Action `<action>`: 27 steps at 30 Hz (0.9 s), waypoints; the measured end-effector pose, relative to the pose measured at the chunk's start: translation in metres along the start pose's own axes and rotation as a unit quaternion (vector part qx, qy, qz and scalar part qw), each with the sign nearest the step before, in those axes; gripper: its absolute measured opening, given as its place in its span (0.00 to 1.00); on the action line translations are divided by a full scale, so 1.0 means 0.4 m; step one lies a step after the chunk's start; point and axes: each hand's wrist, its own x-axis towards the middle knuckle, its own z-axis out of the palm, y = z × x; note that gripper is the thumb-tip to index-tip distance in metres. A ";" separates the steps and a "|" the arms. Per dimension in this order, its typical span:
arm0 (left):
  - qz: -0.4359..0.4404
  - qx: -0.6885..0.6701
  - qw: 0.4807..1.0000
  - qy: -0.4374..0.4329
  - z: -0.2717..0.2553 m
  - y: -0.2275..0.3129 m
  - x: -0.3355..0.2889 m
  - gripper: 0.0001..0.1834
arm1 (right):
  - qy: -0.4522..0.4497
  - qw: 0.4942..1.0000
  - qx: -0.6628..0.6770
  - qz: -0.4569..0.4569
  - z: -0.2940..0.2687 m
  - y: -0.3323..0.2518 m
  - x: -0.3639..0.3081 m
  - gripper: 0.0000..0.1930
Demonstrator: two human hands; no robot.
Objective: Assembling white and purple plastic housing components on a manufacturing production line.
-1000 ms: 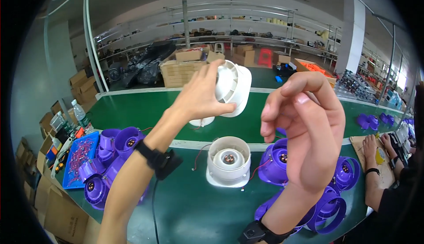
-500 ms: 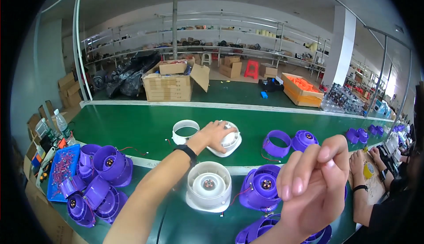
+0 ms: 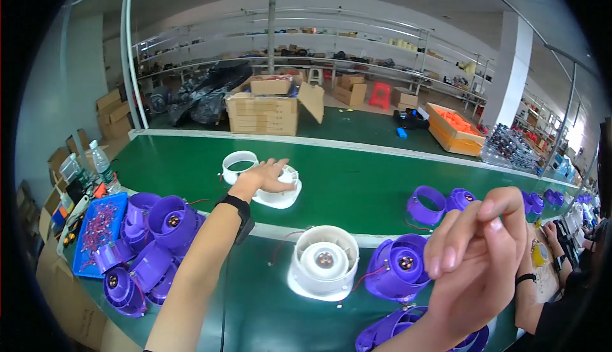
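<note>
My left hand (image 3: 262,179), a dark band on its wrist, grips a white fan housing (image 3: 285,196) from above, fingers spread over its rim. Just beyond it, a white ring (image 3: 240,163) sits close to the hand. In front of me a second white housing (image 3: 323,264) stands upright, a metal-studded hub in its middle. To its right is a purple housing (image 3: 400,266) with a red wire. Raised near the camera, my right hand (image 3: 479,256) has its fingers curled against the thumb. Whatever it may hold is hidden.
Purple housings (image 3: 153,266) pile up at the left beside a blue tray (image 3: 83,254) of small wired parts. A purple ring (image 3: 426,205) lies on the green belt (image 3: 357,183). At the right edge, another person's arm (image 3: 526,294) rests on the bench. An open carton (image 3: 262,115) stands beyond.
My left hand has moved left with the white housing, bringing it near the white ring. The right hand stays raised and curled. The whole view has shifted slightly.
</note>
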 end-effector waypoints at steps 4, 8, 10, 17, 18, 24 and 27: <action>-0.009 -0.093 0.990 0.107 -0.016 -0.038 -0.075 0.48 | 0.008 1.000 0.008 0.015 0.016 -0.004 -0.001 0.07; -0.028 -0.253 0.948 0.194 0.024 -0.020 -0.184 0.35 | -0.050 0.999 0.012 -0.002 0.026 0.017 -0.003 0.09; 0.037 -0.323 0.908 0.263 0.068 0.000 -0.250 0.29 | -0.086 0.995 -0.043 0.026 0.041 0.015 -0.010 0.09; 0.166 -0.379 0.895 0.168 0.041 0.108 -0.367 0.25 | -0.224 0.932 -0.268 0.098 0.101 0.036 -0.026 0.10; 0.199 -0.418 0.884 0.067 -0.003 0.157 -0.398 0.26 | -0.226 0.930 -0.271 0.099 0.096 0.040 -0.027 0.10; 0.337 -0.240 0.909 -0.038 0.062 0.257 -0.458 0.35 | -0.363 0.862 -0.327 0.134 0.122 0.047 -0.037 0.12; 0.264 -0.199 0.944 -0.016 0.063 0.264 -0.468 0.36 | -0.392 0.844 -0.344 0.122 0.133 0.060 -0.038 0.14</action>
